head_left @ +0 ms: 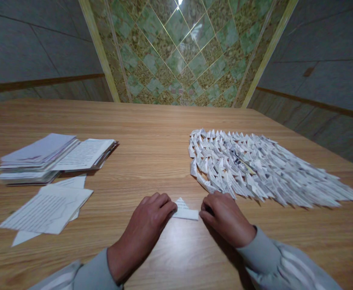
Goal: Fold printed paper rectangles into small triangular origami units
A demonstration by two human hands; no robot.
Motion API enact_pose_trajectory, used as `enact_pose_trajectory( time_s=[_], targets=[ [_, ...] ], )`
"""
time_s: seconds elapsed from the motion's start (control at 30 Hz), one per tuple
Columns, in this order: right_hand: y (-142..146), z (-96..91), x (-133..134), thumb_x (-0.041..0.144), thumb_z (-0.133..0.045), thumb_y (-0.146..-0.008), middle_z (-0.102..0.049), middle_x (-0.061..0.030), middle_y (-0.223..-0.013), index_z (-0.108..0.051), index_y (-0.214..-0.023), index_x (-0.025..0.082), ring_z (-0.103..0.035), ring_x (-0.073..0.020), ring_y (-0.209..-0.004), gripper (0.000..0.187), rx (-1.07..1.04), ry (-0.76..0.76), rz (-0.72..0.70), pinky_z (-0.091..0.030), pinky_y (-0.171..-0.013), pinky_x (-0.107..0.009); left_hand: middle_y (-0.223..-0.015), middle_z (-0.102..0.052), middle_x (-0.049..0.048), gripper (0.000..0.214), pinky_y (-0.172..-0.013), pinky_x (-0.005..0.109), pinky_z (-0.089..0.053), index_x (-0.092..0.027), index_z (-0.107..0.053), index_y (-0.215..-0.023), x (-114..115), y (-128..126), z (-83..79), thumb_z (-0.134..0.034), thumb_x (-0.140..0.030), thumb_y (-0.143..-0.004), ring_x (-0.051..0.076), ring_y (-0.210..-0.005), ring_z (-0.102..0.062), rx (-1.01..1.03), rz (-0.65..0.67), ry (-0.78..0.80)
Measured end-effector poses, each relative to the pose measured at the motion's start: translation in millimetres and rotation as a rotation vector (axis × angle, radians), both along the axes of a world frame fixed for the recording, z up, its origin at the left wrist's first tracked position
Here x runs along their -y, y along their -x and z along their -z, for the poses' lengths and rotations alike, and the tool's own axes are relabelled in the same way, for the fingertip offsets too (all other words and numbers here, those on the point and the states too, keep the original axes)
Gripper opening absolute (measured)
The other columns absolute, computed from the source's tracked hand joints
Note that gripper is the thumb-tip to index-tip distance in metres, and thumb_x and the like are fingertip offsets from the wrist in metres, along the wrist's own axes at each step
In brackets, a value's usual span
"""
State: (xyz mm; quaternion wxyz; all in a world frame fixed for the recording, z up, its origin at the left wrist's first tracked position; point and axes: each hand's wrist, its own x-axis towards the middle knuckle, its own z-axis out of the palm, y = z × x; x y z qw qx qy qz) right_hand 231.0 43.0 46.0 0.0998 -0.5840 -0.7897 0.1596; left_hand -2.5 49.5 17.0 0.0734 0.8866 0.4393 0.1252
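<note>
A small white sheet of paper (186, 214) lies folded on the table between my hands. Its top rises to a triangular point with print on it, and a flat band runs along the bottom. My left hand (152, 217) covers the left end of this folded paper, thumb and fingers closed on it. Just past the right end sits my right hand (226, 217), fingers curled in with the thumb close to the paper's edge. The right end of the band shows in full, and I see nothing in the right hand's fingers.
Many folded paper boats (248, 169) stand in tight rows at the right, close beyond my right hand. On the left are stacks of cut paper (40, 151) and a few loose printed sheets (48, 207). The wooden table (146, 121) reaches a tiled wall (179, 52).
</note>
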Motion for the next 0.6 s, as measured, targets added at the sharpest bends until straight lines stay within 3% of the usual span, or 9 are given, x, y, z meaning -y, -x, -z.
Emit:
enact_pose_trajectory(
  time_s=[0.17,0.3,0.4,0.6],
  targets=[
    [9.1,-3.0,2.2,0.015,-0.063,-0.091,-0.070,-0.0039,-0.080,-0.068,-0.080,0.018,-0.062,-0.0202,-0.080,0.012,-0.086,-0.048,0.040,-0.041,-0.071,-0.029,-0.093,-0.066,0.0038,0.012,-0.072,0.034,-0.041,-0.023,-0.068,-0.099,-1.4,0.8,3.9,-0.060,-0.015,-0.096,0.023,-0.087,-0.058,0.042,0.001,-0.004],
    [29.9,5.2,10.9,0.010,-0.057,-0.094,-0.069,-0.0026,-0.090,-0.064,-0.093,0.019,-0.061,-0.0171,-0.083,0.011,-0.351,-0.118,-0.134,-0.043,-0.075,-0.026,-0.089,-0.066,0.0027,0.011,-0.071,0.033,-0.041,-0.023,-0.067,-0.098,-1.9,1.5,6.6,-0.059,-0.015,-0.096,0.022,-0.084,-0.058,0.104,0.018,-0.023],
    [41.3,13.8,15.5,0.013,-0.060,-0.093,-0.068,-0.0041,-0.092,-0.063,-0.094,0.018,-0.060,-0.0197,-0.087,0.006,-0.257,-0.126,-0.226,-0.042,-0.076,-0.029,-0.088,-0.065,0.0022,0.009,-0.072,0.033,-0.042,-0.022,-0.064,-0.094,-2.2,2.0,5.3,-0.058,-0.015,-0.096,0.022,-0.083,-0.058,0.142,0.009,0.003],
    [42.0,16.7,14.8,0.014,-0.054,-0.095,-0.069,-0.0047,-0.086,-0.063,-0.093,0.019,-0.062,-0.0209,-0.077,0.010,0.023,-0.104,-0.151,-0.037,-0.067,-0.031,-0.089,-0.066,0.0022,0.010,-0.075,0.034,-0.043,-0.021,-0.062,-0.092,-4.9,6.3,0.0,-0.058,-0.013,-0.095,0.022,-0.085,-0.058,0.168,0.012,0.071]
  ],
)
